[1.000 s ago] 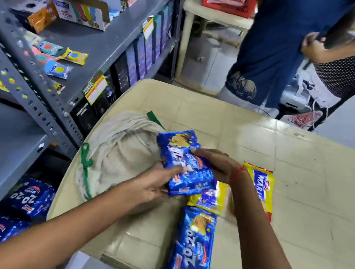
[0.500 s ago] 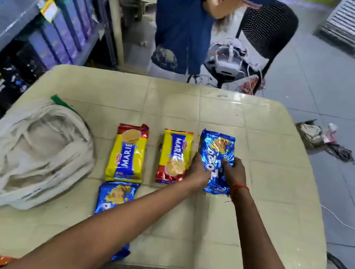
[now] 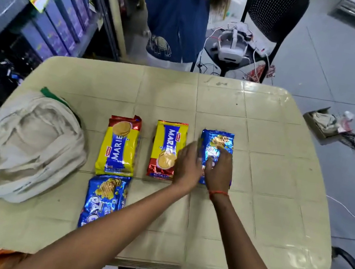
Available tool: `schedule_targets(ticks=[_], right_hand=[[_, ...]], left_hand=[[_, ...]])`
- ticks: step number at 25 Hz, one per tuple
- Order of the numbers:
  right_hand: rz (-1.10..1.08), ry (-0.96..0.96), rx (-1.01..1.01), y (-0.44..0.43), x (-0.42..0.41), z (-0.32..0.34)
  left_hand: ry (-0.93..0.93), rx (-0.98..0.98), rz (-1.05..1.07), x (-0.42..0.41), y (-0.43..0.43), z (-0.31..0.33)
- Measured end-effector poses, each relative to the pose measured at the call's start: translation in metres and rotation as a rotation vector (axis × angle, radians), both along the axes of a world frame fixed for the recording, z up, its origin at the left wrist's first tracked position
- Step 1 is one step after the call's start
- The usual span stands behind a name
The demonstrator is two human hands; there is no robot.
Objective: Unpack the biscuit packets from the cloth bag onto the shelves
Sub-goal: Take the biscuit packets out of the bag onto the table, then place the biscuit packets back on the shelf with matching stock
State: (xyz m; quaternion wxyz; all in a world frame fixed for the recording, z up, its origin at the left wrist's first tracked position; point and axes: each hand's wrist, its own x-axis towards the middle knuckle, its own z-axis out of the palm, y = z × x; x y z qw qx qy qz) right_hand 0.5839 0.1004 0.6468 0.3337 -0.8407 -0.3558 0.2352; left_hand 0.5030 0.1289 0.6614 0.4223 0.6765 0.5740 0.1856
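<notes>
A cream cloth bag with green trim lies slumped at the left of the beige table. Two yellow Marie biscuit packets lie side by side mid-table. A blue 20-20 packet lies below the left one, partly under my left forearm. A second blue packet lies flat to the right of the Marie packets. My right hand rests on its lower half, gripping it. My left hand is at its left edge, fingers apart and blurred. The grey shelves stand at the left.
A person in blue stands beyond the table's far edge. A black chair holds a white headset and cables. Purple boxes fill the shelf. A small open box lies on the floor at the right.
One second ago both hands held the blue packet next to the bag; they carried it right and laid it beside the Marie packets. My left hand has since loosened from it.
</notes>
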Motion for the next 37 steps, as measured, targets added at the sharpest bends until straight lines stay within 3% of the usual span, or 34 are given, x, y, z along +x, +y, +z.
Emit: schedule_targets(ticks=[2, 4, 7, 10, 14, 19, 22, 25, 27, 28, 31, 33, 37], right_hand=[[0.125, 0.113, -0.016, 0.016, -0.032, 0.004], [0.200, 0.273, -0.105, 0.034, -0.053, -0.001], [0.157, 0.403, -0.139, 0.043, -0.064, -0.004], [0.114, 0.491, -0.037, 0.045, -0.078, 0.008], [0.165, 0.604, 0.130, 0.062, -0.113, 0.036], [0.333, 0.552, 0.022, 0.074, -0.177, 0.039], [0.374, 0.512, -0.034, 0.072, -0.183, 0.035], [0.261, 0.512, -0.043, 0.066, -0.152, 0.034], [0.092, 0.329, -0.002, 0.061, -0.108, 0.027], [-0.009, 0.230, -0.003, 0.056, -0.076, 0.022], [-0.221, 0.077, -0.173, 0.031, 0.007, -0.009], [-0.303, 0.207, -0.257, 0.015, 0.039, -0.032], [-0.249, 0.404, -0.212, -0.001, 0.050, -0.056]], left_hand=[[0.158, 0.056, 0.186, -0.028, 0.015, -0.005], [0.232, -0.114, 0.265, -0.057, 0.031, -0.012], [0.073, -0.322, 0.218, -0.076, 0.043, -0.006], [0.063, -0.205, 0.207, -0.091, 0.057, 0.007], [-0.093, -0.151, 0.339, -0.132, 0.077, 0.025], [-0.212, -0.231, 0.453, -0.209, 0.084, 0.012], [-0.179, -0.305, 0.434, -0.216, 0.085, 0.010], [0.016, 0.042, 0.421, -0.181, 0.072, 0.022], [-0.090, 0.234, 0.324, -0.133, 0.052, 0.034], [-0.151, 0.220, 0.214, -0.103, 0.041, 0.037], [-0.168, -0.171, -0.095, -0.032, 0.018, 0.016], [-0.235, -0.401, -0.130, -0.001, 0.016, -0.006], [-0.256, -0.499, -0.081, 0.016, 0.026, -0.035]])
